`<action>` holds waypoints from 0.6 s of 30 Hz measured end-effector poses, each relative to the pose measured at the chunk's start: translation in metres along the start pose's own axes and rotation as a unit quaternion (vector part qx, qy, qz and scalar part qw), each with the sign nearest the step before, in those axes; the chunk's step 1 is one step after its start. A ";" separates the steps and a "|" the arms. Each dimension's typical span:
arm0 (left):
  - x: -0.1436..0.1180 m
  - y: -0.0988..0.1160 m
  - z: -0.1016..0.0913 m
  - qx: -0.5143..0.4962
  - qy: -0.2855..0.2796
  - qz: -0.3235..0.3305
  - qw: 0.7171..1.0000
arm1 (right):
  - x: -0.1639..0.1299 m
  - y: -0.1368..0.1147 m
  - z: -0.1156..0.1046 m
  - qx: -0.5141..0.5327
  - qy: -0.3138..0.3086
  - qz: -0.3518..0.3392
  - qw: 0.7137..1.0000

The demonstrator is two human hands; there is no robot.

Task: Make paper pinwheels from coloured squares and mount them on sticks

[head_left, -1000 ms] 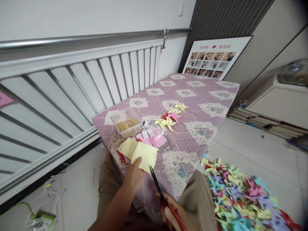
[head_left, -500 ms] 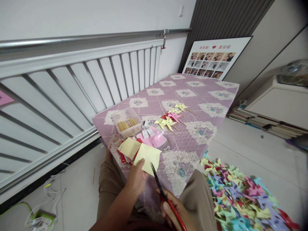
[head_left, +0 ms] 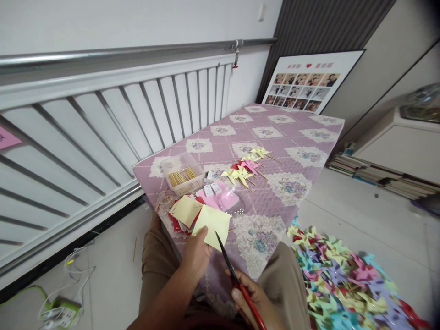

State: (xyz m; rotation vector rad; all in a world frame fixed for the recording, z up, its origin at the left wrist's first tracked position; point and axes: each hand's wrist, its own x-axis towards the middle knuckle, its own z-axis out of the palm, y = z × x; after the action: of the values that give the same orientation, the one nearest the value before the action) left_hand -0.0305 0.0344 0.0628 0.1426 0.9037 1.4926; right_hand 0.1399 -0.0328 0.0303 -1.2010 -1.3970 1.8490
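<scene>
Yellow sheet (head_left: 213, 222), pinched by left hand (head_left: 197, 251), shifted slightly rightward; scissors (head_left: 225, 255) gripped in right hand (head_left: 257, 294). Paper stack (head_left: 185, 209), stick-filled box (head_left: 189, 186), pinwheels (head_left: 242, 174) laid out on worktop (head_left: 256, 204).

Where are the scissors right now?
At bottom centre of the head view, the scissors are in the right hand, blades at the yellow sheet held in the left hand.

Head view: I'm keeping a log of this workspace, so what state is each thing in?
Yellow sheet, flat, held in left hand
Scissors, held in right hand, tips at the sheet; how far open, unclear
Plastic box, open-topped, holding sticks
Paper stack, uneven, loosely piled
Table pinwheels, assembled, lying down
Floor pinwheels, heaped
Photo board, propped up
</scene>
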 end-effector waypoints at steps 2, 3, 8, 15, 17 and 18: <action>0.000 0.000 0.001 0.002 0.007 0.000 1.000 | 0.001 0.004 -0.001 -0.005 -0.001 -0.008 1.000; 0.000 0.000 0.001 0.004 0.011 0.001 1.000 | 0.001 0.005 -0.001 -0.006 -0.003 -0.012 1.000; 0.000 0.000 0.002 0.028 0.014 0.001 1.000 | 0.003 0.008 -0.002 -0.021 -0.006 -0.029 0.999; -0.001 0.000 0.001 0.032 0.007 0.002 0.999 | 0.005 0.007 -0.004 -0.042 0.016 -0.052 0.998; -0.001 0.000 0.002 0.014 0.009 -0.001 1.000 | 0.004 0.004 -0.004 -0.029 0.016 -0.057 0.998; -0.001 0.001 0.003 0.009 0.010 -0.001 1.000 | 0.003 0.002 -0.003 -0.020 0.019 -0.057 0.998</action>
State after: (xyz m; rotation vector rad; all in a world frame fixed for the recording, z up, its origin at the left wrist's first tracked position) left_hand -0.0292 0.0344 0.0655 0.1393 0.9335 1.4860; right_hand 0.1416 -0.0292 0.0273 -1.1458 -1.4574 1.7197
